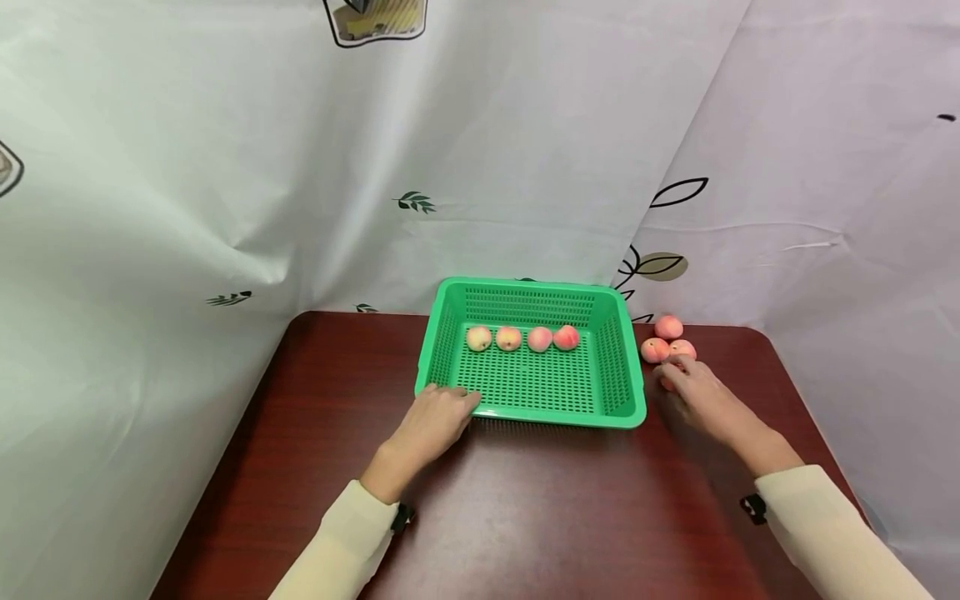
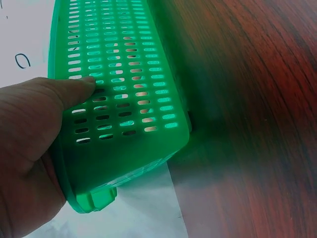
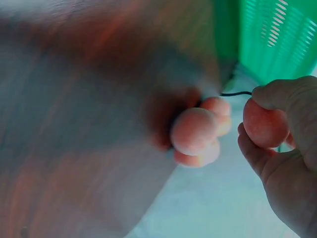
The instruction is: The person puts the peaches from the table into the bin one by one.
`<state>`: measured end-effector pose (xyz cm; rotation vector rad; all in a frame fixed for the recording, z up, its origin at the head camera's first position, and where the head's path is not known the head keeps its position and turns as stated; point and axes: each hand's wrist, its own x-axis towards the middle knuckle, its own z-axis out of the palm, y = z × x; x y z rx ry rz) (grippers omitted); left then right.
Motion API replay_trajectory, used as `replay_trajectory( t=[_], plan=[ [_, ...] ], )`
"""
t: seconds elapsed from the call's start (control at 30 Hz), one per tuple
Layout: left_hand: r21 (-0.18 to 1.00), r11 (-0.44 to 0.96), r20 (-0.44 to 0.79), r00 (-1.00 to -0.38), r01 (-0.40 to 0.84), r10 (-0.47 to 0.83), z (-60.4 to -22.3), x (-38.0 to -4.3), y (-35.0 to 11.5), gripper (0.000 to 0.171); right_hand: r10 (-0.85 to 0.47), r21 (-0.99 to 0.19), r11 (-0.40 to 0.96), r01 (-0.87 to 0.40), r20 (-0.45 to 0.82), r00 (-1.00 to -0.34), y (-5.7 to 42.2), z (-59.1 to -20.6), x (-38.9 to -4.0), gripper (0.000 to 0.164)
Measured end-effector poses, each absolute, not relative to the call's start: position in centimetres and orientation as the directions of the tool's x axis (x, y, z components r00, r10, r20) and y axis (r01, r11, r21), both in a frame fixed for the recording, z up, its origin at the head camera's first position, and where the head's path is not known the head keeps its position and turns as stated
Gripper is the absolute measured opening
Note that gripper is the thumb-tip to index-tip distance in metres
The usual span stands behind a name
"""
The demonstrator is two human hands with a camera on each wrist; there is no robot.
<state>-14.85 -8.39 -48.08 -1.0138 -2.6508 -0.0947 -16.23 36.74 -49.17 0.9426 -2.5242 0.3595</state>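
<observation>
A green plastic basket (image 1: 531,417) stands on the table with several peaches in a row inside it, one of them a red peach (image 1: 566,337). My left hand (image 1: 438,414) grips the basket's near rim at its left corner; in the left wrist view the thumb (image 2: 74,91) presses on the slotted outer wall. To the right of the basket, my right hand (image 1: 701,398) holds a peach (image 3: 265,124) between thumb and fingers. Just beyond that hand lie three more peaches, including one at the back (image 1: 669,327). The right hand partly hides the held peach in the head view.
The dark red wooden table (image 1: 562,508) has rounded far corners. White patterned cloth (image 1: 510,150) hangs behind it and along both sides. The basket's right wall (image 1: 628,358) stands between the loose peaches and those inside.
</observation>
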Motion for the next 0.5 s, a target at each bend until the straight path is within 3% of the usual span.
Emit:
replay_trajectory(
  t=[0.13, 0.27, 0.33, 0.43, 0.5],
  plan=[
    [-0.058, 0.748, 0.335, -0.692, 0.662, 0.639, -48.2, -14.8, -8.4, 0.018, -0.563, -0.087, 0.715, -0.693, 0.516, -0.646, 36.2, -47.6, -16.6, 0.013],
    [-0.054, 0.744, 0.366, -0.68, 0.666, 0.635, -48.2, -14.7, -8.3, 0.025, -0.57, -0.079, 0.686, -0.723, 0.56, -0.601, 35.0, -45.3, -17.2, 0.051],
    [-0.051, 0.743, 0.374, -0.677, 0.667, 0.633, -48.2, -14.7, -8.3, 0.026, -0.571, -0.09, 0.681, -0.727, 0.556, -0.604, 34.3, -44.0, -17.4, 0.047],
    [-0.052, 0.744, 0.375, -0.677, 0.666, 0.633, -48.3, -14.7, -8.2, 0.026, -0.574, -0.115, 0.677, -0.727, 0.536, -0.619, 33.0, -42.1, -17.6, 0.014],
    [-0.061, 0.745, 0.372, -0.678, 0.664, 0.634, -48.3, -14.7, -8.2, 0.026, -0.578, -0.116, 0.677, -0.726, 0.527, -0.623, 32.1, -41.2, -17.8, 0.028]
  ],
)
